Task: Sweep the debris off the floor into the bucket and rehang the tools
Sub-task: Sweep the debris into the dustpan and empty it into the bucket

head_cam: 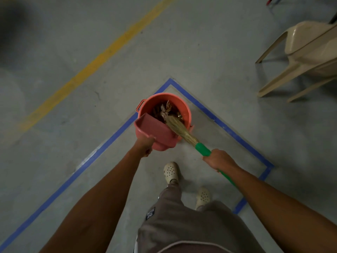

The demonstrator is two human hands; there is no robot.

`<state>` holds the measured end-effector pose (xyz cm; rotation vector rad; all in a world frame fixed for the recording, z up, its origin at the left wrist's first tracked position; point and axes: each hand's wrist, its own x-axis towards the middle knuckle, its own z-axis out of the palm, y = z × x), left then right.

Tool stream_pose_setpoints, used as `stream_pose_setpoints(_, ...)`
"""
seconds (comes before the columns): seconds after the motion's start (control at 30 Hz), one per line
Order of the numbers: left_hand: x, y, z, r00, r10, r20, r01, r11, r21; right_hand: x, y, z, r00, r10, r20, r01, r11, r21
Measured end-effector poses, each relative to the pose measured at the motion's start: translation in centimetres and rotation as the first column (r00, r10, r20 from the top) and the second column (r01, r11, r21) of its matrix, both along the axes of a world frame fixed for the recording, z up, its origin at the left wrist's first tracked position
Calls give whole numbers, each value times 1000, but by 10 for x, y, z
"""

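Note:
An orange-red bucket (186,108) stands on the grey floor inside a blue taped corner. Brown debris (164,111) lies inside it. My left hand (145,145) grips the rear of a pink dustpan (154,129), which is tipped over the bucket's near rim. My right hand (218,159) holds the green handle of a straw broom (179,127). The broom's bristles reach over the dustpan's edge into the bucket.
Blue tape lines (217,118) mark a corner around the bucket, and a yellow line (87,68) crosses the floor at the left. A beige plastic chair (308,52) stands at the upper right. My feet in pale clogs (170,171) are just behind the bucket.

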<state>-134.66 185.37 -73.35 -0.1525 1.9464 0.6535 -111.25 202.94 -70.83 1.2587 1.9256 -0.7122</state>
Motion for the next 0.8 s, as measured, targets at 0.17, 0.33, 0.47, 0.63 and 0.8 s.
stream_pose_setpoints(0.17,44,-37,9,987,158,6,-158,985,75,36,-6,4,994,-16,-108,15,1000,-13)
stream_pose_setpoints(0.33,102,-61,23,921,388,-43,-377,911,166,71,-8,10,972,-33,-232,31,999,-13)
stream_pose_setpoints(0.47,151,-69,38,875,478,-75,-442,853,280,98,-7,21,956,-6,-293,17,999,37)
stream_pose_setpoints(0.63,212,-73,61,792,597,-127,-512,763,394,140,-5,35,914,42,-404,-24,998,49)
stream_pose_setpoints(0.8,261,-83,81,685,714,-142,-588,657,472,172,-14,43,881,122,-457,-102,992,68)
